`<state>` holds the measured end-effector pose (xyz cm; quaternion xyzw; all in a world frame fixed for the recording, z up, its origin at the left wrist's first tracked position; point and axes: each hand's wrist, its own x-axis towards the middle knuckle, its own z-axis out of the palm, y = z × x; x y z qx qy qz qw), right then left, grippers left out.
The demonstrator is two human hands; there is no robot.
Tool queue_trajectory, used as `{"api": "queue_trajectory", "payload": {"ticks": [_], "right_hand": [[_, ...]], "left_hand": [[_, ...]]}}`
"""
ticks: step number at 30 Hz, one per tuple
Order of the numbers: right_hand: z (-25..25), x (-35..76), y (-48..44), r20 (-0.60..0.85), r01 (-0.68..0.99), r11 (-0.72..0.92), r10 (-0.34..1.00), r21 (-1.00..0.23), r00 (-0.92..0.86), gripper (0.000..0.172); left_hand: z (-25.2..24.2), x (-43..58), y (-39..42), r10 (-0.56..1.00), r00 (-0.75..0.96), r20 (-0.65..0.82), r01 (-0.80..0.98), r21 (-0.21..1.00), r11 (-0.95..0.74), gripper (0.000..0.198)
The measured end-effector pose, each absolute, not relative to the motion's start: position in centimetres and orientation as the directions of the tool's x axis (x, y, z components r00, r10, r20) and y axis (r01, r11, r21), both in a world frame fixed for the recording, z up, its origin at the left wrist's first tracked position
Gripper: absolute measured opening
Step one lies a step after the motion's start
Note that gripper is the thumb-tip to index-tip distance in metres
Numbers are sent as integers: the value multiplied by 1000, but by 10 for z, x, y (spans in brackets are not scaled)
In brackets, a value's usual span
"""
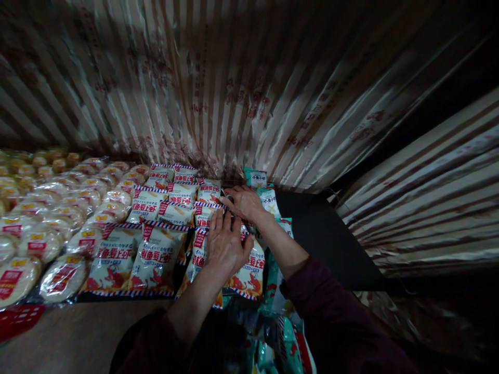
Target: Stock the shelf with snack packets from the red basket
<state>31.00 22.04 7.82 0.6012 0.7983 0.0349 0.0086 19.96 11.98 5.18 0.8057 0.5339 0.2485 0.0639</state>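
Observation:
My left hand (pixel 225 243) lies palm down on white snack bags with red lettering, its fingers stretched out over the front and middle rows. Beneath its wrist side is a front-row snack bag (pixel 195 262), and another snack bag (pixel 253 270) shows to the right of the thumb. Just behind it, my right hand (pixel 245 202) rests with fingers extended leftward beside a shrimp-picture snack bag (pixel 209 192). What its fingertips touch is partly hidden. Green-and-white snack bags (pixel 268 201) stand right of that wrist, partly covered by the forearm.
Clear-wrapped round crackers (pixel 41 244) fill the left side. A dark shelf surface (pixel 331 234) extends right. Hanging striped plastic sheeting (pixel 218 104) closes off the back and right. More green packs (pixel 267 353) sit low in front, and a red basket (pixel 19 322) is at lower left.

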Motion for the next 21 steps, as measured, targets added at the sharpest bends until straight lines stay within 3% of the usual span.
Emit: {"api": "queue_trajectory", "payload": {"ticks": [3, 8, 14, 21], "right_hand": [[83, 310, 230, -27, 958, 279, 960, 62, -278, 60], [76, 305, 251, 14, 954, 299, 954, 9, -299, 64], [55, 287, 259, -121, 954, 281, 949, -101, -292, 69], [54, 275, 276, -100, 947, 289, 947, -143, -304, 70]], "left_hand": [[55, 197, 119, 904, 282, 323, 838, 377, -396, 55], [57, 186, 121, 934, 181, 308, 878, 376, -295, 53], [49, 179, 123, 959, 150, 240, 899, 370, -233, 53], [47, 177, 123, 950, 137, 281, 889, 387, -243, 54]]}}
